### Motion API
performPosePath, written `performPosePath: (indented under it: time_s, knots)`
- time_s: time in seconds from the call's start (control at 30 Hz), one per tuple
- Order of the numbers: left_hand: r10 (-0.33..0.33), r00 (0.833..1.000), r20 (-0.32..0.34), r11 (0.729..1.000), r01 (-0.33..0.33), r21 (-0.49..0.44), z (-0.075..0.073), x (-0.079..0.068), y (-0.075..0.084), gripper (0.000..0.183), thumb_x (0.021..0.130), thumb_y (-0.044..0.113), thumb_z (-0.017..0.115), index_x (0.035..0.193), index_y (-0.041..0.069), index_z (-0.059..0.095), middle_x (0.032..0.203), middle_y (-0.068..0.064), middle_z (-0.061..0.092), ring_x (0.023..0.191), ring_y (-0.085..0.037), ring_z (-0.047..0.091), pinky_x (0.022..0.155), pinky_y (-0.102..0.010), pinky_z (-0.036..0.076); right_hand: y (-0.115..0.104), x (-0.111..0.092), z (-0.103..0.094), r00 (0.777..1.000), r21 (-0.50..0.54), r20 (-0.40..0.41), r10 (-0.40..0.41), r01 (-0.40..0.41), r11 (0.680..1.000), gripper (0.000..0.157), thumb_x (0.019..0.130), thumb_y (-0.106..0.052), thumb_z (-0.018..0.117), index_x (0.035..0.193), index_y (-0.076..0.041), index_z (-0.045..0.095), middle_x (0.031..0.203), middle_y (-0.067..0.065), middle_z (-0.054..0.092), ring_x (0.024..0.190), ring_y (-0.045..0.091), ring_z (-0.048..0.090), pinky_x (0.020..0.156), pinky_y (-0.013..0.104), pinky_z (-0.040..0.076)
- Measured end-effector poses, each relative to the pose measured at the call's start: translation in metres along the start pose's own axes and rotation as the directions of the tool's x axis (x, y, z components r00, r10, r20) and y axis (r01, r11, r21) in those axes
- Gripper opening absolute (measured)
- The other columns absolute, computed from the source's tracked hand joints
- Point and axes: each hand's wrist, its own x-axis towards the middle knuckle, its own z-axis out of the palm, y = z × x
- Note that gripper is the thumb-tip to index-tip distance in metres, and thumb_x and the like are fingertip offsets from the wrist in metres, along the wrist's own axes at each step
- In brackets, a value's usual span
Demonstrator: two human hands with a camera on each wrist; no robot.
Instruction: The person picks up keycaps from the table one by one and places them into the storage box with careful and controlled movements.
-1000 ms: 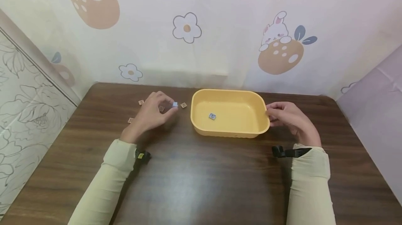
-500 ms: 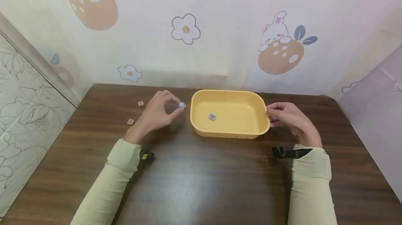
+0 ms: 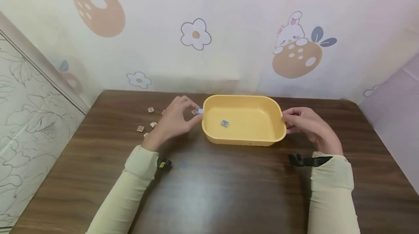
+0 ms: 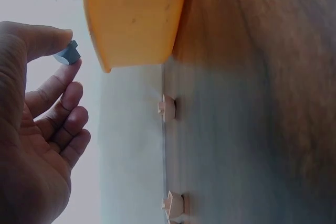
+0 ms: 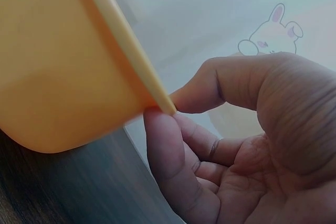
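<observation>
Two pinches here: left hand on a blue piece just outside the yellow bin, right hand on the bin's right rim, near the tabletop's back edge. I'd clear that rim before letting go.

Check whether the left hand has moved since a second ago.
Yes. Against the larger wall flower in the head view, the left hand has moved rightward, toward the yellow tub.

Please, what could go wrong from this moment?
The left hand holds the small blue piece only in a pinch, so it might slip. Close to the yellow basin, it could catch the rim and drop outside, near the pale pieces. The right hand pinches the basin's opposite end and might tip it.
</observation>
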Motion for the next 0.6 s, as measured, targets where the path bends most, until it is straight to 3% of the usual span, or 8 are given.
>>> performPosePath:
  time_s: [0.6]
  knots:
    - [0.047, 0.999, -0.014, 0.999, -0.047, 0.008, 0.0099, 0.0036, 0.0054, 0.023, 0.094, 0.034, 0.077, 0.106, 0.015, 0.076, 0.111, -0.008, 0.069, 0.112, -0.022, 0.055, 0.098, -0.042, 0.049, 0.0037, -0.0011, 0.0016, 1.000, -0.008, -0.006, -0.015, 0.015, 1.000, 0.050, 0.107, -0.020, 0.056, 0.141, 0.016, 0.049, 0.094, -0.007, 0.070, 0.081, 0.005, 0.070, 0.077, 0.025, 0.064]
